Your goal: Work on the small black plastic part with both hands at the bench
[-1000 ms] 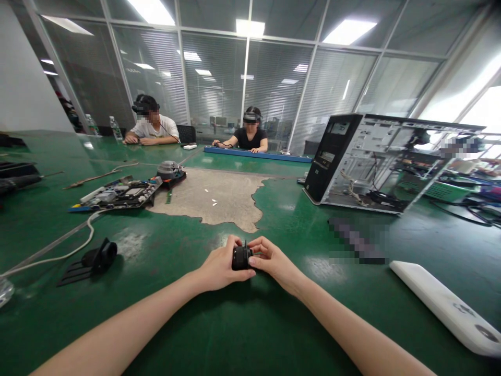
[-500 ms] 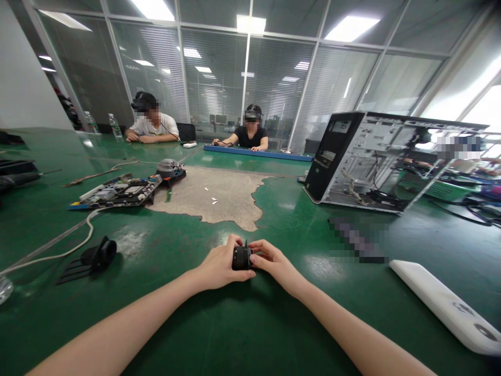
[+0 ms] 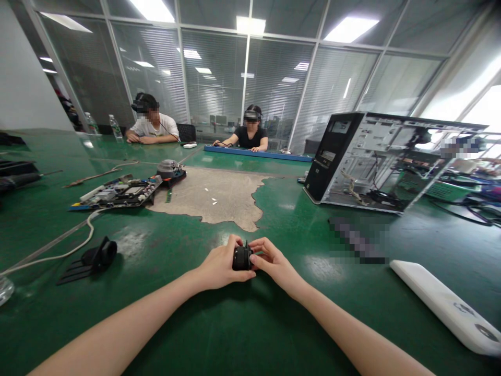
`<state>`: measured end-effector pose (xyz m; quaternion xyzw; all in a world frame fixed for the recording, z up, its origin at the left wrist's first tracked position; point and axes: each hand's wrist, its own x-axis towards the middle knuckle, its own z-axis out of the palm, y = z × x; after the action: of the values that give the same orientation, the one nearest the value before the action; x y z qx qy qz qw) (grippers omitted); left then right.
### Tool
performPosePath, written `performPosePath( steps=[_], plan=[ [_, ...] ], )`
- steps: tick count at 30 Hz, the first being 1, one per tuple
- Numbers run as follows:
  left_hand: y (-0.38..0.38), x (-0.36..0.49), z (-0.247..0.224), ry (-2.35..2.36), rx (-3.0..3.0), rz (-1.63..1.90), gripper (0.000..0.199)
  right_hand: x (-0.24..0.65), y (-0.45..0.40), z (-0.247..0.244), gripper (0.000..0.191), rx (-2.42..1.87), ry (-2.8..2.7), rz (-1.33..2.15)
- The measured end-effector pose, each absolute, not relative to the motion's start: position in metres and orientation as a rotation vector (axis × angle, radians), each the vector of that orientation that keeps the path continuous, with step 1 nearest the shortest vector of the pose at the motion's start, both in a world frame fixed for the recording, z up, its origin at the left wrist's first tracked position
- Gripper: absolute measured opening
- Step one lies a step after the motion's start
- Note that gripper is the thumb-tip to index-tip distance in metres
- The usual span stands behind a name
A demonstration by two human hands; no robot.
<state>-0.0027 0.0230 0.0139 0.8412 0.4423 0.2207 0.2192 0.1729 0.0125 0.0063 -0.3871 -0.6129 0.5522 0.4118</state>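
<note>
A small black rounded part [image 3: 241,258] with a thin upright plate on its right side is held between both hands, just above or on the green table [image 3: 235,329]; its exact kind I cannot make out. My left hand [image 3: 221,266] closes round it from the left, thumb below and fingers over the top. From the right, my right hand [image 3: 272,263] pinches its edge between thumb and fingertips. Off to the left lies another black piece [image 3: 96,256] with a round end and flat prongs.
At the left rest a circuit board [image 3: 117,193] and a heatsink fan [image 3: 171,169], with a pale cable [image 3: 91,230] nearby. An opened computer case [image 3: 352,162] stands at the right. A white panel [image 3: 442,303] lies near right. Two people sit across the table behind a blue bar [image 3: 254,151].
</note>
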Motion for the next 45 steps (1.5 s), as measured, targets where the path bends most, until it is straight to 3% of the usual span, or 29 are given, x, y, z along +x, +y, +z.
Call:
performPosePath(
  steps=[39, 45],
  plan=[
    [0.0227, -0.0037, 0.0138, 1.196, 2.347, 0.619, 0.057, 0.1778, 0.0101, 0.0158, 0.031, -0.883, -1.569, 1.483],
    [0.0229, -0.0035, 0.0134, 1.211, 2.363, 0.599, 0.058, 0.1743, 0.0114, 0.011, 0.024, -0.916, -1.5, 1.48]
  ],
)
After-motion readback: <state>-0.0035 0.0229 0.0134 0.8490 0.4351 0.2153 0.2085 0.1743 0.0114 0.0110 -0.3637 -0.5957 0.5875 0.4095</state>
